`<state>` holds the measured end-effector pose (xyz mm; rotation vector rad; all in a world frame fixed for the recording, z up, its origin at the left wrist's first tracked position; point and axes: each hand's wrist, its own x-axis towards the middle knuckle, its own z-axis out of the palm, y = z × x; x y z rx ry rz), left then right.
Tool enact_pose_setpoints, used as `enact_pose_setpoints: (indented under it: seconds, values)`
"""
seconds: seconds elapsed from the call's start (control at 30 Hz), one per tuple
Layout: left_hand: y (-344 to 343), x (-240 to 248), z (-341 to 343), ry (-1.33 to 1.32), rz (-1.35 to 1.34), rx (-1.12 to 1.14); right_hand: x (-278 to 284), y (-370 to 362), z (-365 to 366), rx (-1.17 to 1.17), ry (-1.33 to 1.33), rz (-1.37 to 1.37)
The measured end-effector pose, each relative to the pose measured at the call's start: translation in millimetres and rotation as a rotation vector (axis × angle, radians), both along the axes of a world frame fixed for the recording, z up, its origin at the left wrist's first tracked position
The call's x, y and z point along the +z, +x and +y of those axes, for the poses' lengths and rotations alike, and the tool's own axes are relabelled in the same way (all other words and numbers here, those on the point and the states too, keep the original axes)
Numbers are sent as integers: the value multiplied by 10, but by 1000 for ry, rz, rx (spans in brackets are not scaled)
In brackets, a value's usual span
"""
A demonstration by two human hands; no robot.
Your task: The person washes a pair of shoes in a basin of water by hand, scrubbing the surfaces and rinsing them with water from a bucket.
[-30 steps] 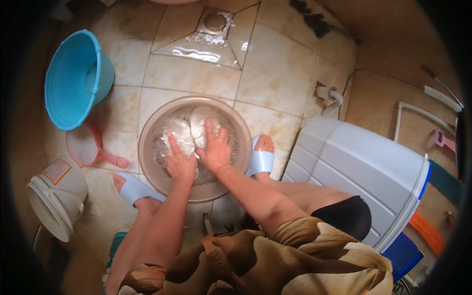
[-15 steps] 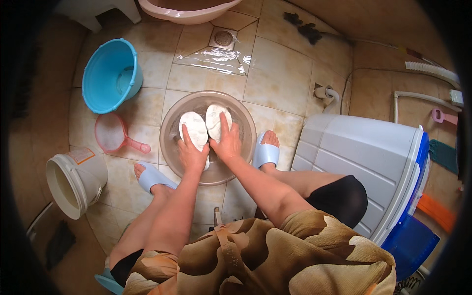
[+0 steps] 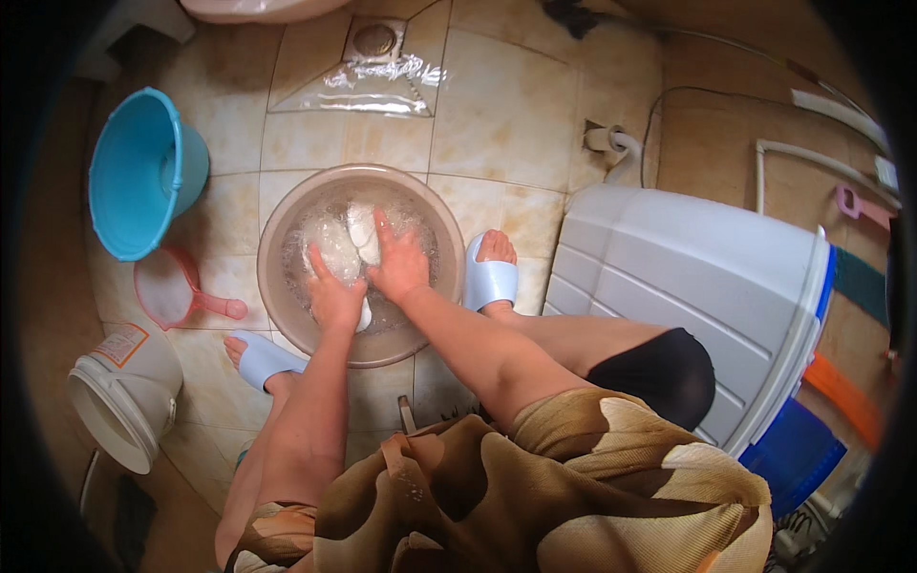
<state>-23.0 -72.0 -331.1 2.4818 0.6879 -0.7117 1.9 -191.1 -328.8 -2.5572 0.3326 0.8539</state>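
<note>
A round translucent basin (image 3: 287, 205) of soapy water stands on the tiled floor between my feet. White cloth (image 3: 336, 246) lies in the water. My left hand (image 3: 334, 298) presses on the cloth at the near left of the basin, fingers spread over it. My right hand (image 3: 399, 265) rests on the cloth beside it, toward the middle. I cannot tell whether either hand grips the cloth or only pushes it down.
A blue bucket (image 3: 143, 172) and a pink scoop (image 3: 177, 291) sit to the left. A white pail (image 3: 124, 396) stands at the lower left. A white and blue washing machine (image 3: 707, 277) fills the right. A floor drain (image 3: 374, 40) lies beyond the basin.
The cloth was lifted as two white bundles half a second ago; now it lies lower in the water under both hands. The view has shifted slightly.
</note>
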Motion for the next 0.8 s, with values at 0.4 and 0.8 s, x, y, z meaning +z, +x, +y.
enact_pose_setpoints:
  seconds: [0.4,0.8]
  values:
    - [-81,254,-71,-96,-204,-26,309,-109,-122,-109,80,-172]
    - [-26,-64,-73,61,-9,-57,-103,-75,-21,-39,17,-65]
